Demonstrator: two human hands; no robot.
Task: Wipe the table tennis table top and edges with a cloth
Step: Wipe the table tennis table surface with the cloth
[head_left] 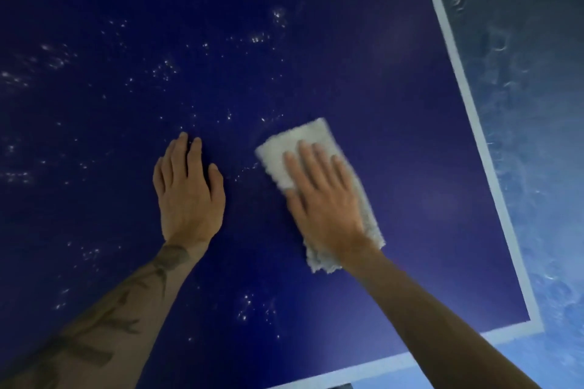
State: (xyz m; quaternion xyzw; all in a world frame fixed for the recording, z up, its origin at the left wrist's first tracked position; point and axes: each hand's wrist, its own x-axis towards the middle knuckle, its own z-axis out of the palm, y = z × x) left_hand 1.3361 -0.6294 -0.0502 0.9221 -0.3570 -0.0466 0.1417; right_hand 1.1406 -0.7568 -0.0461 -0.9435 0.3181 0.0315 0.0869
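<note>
White and fluffy, the cloth (294, 142) reads to us as a folded pile or microfibre pad. We judge it light, soft and limp, with nothing fragile about it. It should slide easily on the smooth blue table top (379, 73), more so where pale specks (256, 38), perhaps droplets or dust, are scattered. A limp pad bunches if pushed from one end, so we would hold it with a flat palm across its middle. For the edges, we would wrap it over the rim and pinch it there.

The cloth lies flat on the table to the right of centre, near the white border line (470, 104) but apart from it. Our right hand (325, 196) presses down on it, with the fingers (308, 158) straight and slightly spread. They point up its length without curling round it. The far end of the cloth shows beyond the fingertips, one long side shows left of the index finger, and the near end pokes out beside the wrist.

Our left hand (189, 189) rests bare on the table just beside the cloth, not touching it. Its fingers (181, 151) lie flat and close together, with the thumb turned toward the cloth.
</note>
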